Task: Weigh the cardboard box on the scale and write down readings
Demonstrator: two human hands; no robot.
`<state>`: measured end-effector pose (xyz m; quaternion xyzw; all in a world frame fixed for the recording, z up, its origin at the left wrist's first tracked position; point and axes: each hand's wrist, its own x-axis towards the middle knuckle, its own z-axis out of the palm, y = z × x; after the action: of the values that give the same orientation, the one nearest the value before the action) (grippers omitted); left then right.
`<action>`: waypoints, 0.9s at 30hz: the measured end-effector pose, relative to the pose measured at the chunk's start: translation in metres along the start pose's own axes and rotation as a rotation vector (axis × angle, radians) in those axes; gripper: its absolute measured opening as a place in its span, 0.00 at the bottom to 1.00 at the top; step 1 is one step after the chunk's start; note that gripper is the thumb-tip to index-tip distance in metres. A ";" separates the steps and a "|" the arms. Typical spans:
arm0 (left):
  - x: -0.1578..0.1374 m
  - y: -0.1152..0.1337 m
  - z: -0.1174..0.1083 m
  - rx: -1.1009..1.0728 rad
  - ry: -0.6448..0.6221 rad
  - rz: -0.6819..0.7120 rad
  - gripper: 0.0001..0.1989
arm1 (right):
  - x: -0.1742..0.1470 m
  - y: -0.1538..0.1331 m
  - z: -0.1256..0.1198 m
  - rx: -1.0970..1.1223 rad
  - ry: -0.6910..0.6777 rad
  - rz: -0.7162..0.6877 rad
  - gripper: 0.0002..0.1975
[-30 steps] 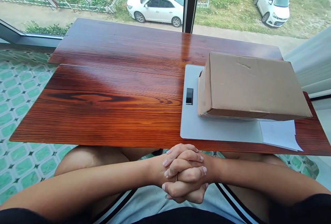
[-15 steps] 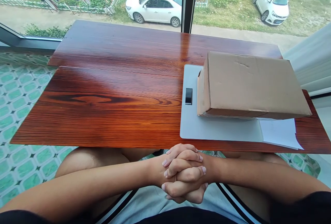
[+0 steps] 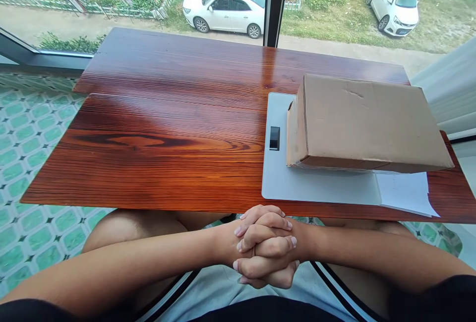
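Observation:
My left hand point(image 3: 231, 242) and my right hand point(image 3: 298, 242) are clasped together above my lap, just off the front edge of the table. Their fingers interlock, each set folded over the back of the other hand, with no object visible between them. Beyond them, a closed brown cardboard box point(image 3: 372, 123) rests on a flat white scale point(image 3: 320, 185) with a small dark display point(image 3: 274, 138). The box stands apart from both hands and covers much of the scale. White paper sheets point(image 3: 405, 190) lie by the scale's right end, partly hidden by the box.
The reddish-brown wooden table point(image 3: 148, 163) spans the view, with a seam between its boards. Windows behind it show two white cars outside, divided by a dark window post point(image 3: 277, 4). A white curtain point(image 3: 453, 89) hangs at right. Green-patterned floor tiles point(image 3: 29, 163) show at left.
The view has shifted slightly, so the table, box and scale appear a little further right. My hands stay clasped in the same way.

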<state>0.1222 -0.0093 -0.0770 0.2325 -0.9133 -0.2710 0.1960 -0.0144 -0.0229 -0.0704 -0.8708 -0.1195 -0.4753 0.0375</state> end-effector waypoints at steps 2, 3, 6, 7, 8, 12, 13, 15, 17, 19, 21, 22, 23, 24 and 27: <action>-0.001 -0.009 0.004 0.042 0.011 0.089 0.08 | 0.001 0.001 0.001 0.001 0.011 -0.014 0.13; -0.001 -0.013 0.006 0.053 0.009 0.122 0.08 | 0.002 0.002 0.001 0.000 0.025 -0.023 0.14; 0.001 -0.024 0.011 0.057 -0.014 0.162 0.09 | 0.004 0.003 0.004 -0.003 0.084 -0.034 0.14; 0.001 -0.026 0.012 0.054 -0.013 0.150 0.09 | 0.005 0.004 0.005 -0.003 0.095 -0.037 0.14; 0.002 -0.027 0.013 0.050 -0.018 0.138 0.10 | 0.004 0.004 0.005 -0.003 0.096 -0.042 0.15; 0.003 -0.025 0.013 0.026 -0.038 0.091 0.12 | 0.001 0.005 0.005 -0.017 0.058 -0.032 0.19; 0.003 -0.024 0.013 0.021 -0.045 0.085 0.12 | 0.001 0.005 0.005 -0.016 0.054 -0.027 0.19; 0.002 -0.024 0.012 0.019 -0.052 0.078 0.12 | 0.000 0.005 0.005 -0.009 0.055 -0.017 0.20; 0.002 -0.024 0.012 0.029 -0.047 0.082 0.11 | -0.001 0.005 0.005 -0.003 0.055 -0.009 0.21; 0.002 -0.023 0.012 0.043 -0.018 0.097 0.10 | -0.001 0.005 0.005 -0.002 0.051 -0.004 0.22; 0.002 -0.022 0.013 0.040 0.018 0.107 0.10 | -0.001 0.005 0.005 -0.001 0.042 -0.008 0.22; 0.002 -0.022 0.013 0.033 0.035 0.110 0.10 | -0.002 0.005 0.005 0.000 0.042 -0.012 0.21; 0.002 -0.022 0.013 0.027 0.048 0.117 0.10 | -0.002 0.005 0.005 0.001 0.043 -0.013 0.21; 0.003 -0.021 0.013 0.025 0.058 0.131 0.10 | -0.002 0.005 0.005 0.002 0.046 -0.015 0.21; 0.003 -0.023 0.013 0.068 0.088 0.212 0.10 | -0.002 0.005 0.004 -0.005 0.032 -0.015 0.20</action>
<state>0.1205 -0.0230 -0.0994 0.1527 -0.9319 -0.2071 0.2556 -0.0110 -0.0272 -0.0743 -0.8623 -0.1243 -0.4897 0.0336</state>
